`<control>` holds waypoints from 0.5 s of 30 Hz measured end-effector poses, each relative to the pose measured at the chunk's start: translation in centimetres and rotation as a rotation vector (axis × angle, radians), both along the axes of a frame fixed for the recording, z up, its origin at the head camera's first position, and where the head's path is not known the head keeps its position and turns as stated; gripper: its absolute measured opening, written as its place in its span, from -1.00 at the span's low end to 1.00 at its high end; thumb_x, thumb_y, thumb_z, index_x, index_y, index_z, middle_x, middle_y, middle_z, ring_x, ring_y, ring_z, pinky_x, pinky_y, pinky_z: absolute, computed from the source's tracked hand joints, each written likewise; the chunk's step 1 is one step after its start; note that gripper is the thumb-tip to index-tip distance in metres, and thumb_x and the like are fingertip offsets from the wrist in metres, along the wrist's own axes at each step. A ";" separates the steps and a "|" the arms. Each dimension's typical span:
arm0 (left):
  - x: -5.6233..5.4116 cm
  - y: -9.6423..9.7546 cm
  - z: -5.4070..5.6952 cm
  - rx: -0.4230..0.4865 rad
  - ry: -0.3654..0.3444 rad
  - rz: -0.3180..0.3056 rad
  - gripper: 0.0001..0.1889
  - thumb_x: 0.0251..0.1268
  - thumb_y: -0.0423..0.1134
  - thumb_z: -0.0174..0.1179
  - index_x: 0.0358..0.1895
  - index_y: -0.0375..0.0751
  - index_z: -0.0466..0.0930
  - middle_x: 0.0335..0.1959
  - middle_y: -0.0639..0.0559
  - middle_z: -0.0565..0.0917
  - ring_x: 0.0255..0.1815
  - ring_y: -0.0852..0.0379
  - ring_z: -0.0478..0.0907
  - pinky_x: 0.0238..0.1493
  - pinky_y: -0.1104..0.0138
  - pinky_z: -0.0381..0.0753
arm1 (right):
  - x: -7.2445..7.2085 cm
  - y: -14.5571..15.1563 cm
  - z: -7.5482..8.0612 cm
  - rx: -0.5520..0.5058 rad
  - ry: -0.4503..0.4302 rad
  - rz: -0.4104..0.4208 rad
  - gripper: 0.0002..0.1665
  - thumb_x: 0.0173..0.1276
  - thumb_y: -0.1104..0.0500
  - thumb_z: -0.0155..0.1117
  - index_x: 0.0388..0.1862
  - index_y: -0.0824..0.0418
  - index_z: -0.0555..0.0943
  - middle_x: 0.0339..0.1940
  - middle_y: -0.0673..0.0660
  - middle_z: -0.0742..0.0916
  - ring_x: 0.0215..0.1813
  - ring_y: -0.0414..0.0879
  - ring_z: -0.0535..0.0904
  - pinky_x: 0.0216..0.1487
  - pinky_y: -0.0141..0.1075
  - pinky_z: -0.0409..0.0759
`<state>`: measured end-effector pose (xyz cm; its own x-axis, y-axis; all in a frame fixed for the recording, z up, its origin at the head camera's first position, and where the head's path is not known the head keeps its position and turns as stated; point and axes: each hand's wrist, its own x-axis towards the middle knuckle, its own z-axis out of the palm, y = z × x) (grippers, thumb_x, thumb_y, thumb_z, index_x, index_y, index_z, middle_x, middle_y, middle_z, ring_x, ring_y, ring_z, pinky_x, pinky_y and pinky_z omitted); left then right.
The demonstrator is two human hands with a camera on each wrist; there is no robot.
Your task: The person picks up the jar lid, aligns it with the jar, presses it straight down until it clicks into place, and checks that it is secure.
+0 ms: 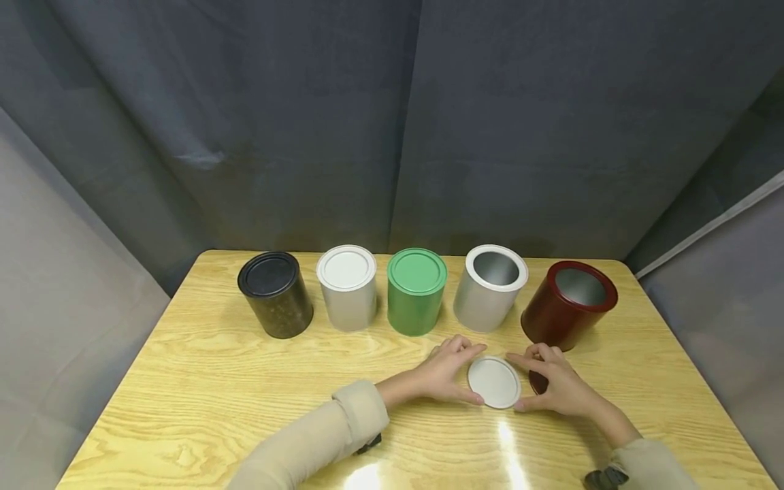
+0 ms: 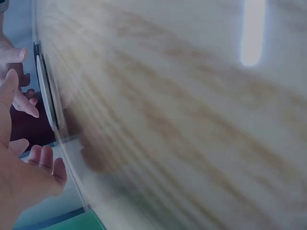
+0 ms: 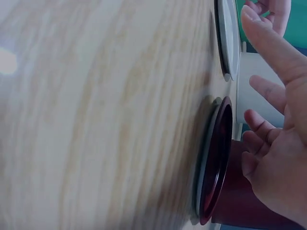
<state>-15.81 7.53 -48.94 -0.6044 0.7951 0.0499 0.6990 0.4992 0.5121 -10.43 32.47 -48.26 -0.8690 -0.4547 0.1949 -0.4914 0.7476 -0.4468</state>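
Observation:
A round white lid [image 1: 495,382] lies flat on the table between my two hands. My left hand [image 1: 450,374] is at its left side, thumb and fingers spread around the edge. At the other side is my right hand [image 1: 554,384], spread likewise; in the right wrist view its fingers hang apart from the white lid [image 3: 230,38]. Beneath the right hand lies a dark red lid [image 1: 538,382], partly hidden in the head view. Behind them stand a white can [image 1: 484,303] and a dark red can [image 1: 560,316], both without lids.
Further left in the row are a green can [image 1: 415,306], another white can [image 1: 349,303] and a black can [image 1: 282,309], all lidded. Grey curtains [image 1: 294,122] close off the back and sides of the wooden table [image 1: 202,388].

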 end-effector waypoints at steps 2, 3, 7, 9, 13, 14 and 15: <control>-0.2 0.2 -0.2 -0.015 0.006 0.008 -0.03 -0.15 0.22 0.34 0.38 -0.06 0.14 0.11 0.01 0.28 0.06 0.18 0.23 -0.02 0.39 0.23 | -0.1 0.0 -0.1 0.019 0.002 -0.008 -0.05 -0.29 -0.27 0.48 0.09 0.22 0.54 -0.20 -0.02 0.40 -0.20 -0.12 0.16 -0.27 -0.24 0.19; -0.3 0.3 -0.3 -0.022 0.004 0.012 -0.03 -0.16 0.22 0.34 0.37 -0.06 0.15 0.10 0.01 0.28 0.05 0.18 0.23 -0.03 0.40 0.22 | -0.1 0.0 -0.2 0.029 0.002 -0.013 -0.04 -0.29 -0.28 0.47 0.09 0.21 0.54 -0.20 -0.02 0.39 -0.20 -0.12 0.16 -0.27 -0.24 0.19; -0.5 0.5 -0.6 -0.055 -0.029 0.032 -0.02 -0.21 0.21 0.38 0.37 -0.05 0.17 0.04 0.04 0.28 0.00 0.20 0.22 -0.07 0.41 0.20 | -0.3 -0.1 -0.2 0.071 -0.003 -0.032 -0.01 -0.31 -0.32 0.45 0.09 0.22 0.54 -0.20 -0.01 0.39 -0.21 -0.11 0.17 -0.28 -0.23 0.19; -0.6 0.5 -0.6 -0.071 -0.051 0.042 -0.03 -0.21 0.19 0.39 0.36 -0.05 0.19 0.01 0.07 0.27 -0.03 0.22 0.21 -0.09 0.43 0.19 | -0.3 -0.1 -0.2 0.090 -0.012 -0.039 0.00 -0.31 -0.33 0.45 0.09 0.23 0.54 -0.21 -0.01 0.39 -0.22 -0.11 0.18 -0.28 -0.23 0.19; -0.5 0.6 -0.7 -0.107 -0.069 0.050 -0.09 -0.17 0.14 0.39 0.34 -0.04 0.23 -0.03 0.12 0.26 -0.07 0.25 0.19 -0.13 0.46 0.16 | -0.3 -0.3 -0.3 0.124 -0.041 -0.047 -0.01 -0.31 -0.33 0.44 0.09 0.23 0.55 -0.21 0.00 0.40 -0.22 -0.10 0.18 -0.28 -0.23 0.19; -0.5 0.7 -0.7 -0.117 -0.065 0.051 -0.10 -0.16 0.13 0.39 0.34 -0.03 0.24 -0.04 0.13 0.25 -0.09 0.26 0.18 -0.14 0.47 0.16 | -0.4 -0.3 -0.3 0.134 -0.046 -0.048 -0.01 -0.31 -0.33 0.44 0.09 0.22 0.55 -0.20 0.00 0.40 -0.22 -0.10 0.18 -0.28 -0.23 0.19; -0.5 0.7 -0.7 -0.128 -0.056 0.050 -0.12 -0.15 0.13 0.38 0.33 -0.03 0.25 -0.05 0.14 0.25 -0.10 0.26 0.18 -0.15 0.47 0.15 | -0.4 -0.3 -0.3 0.139 -0.050 -0.048 -0.01 -0.31 -0.34 0.44 0.09 0.21 0.55 -0.20 0.01 0.40 -0.22 -0.10 0.18 -0.28 -0.23 0.18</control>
<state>-16.28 8.23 -49.67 -0.6426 0.7615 -0.0848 0.6434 0.5964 0.4800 -10.81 32.13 -48.59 -0.8975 -0.4321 0.0886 -0.4333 0.8259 -0.3608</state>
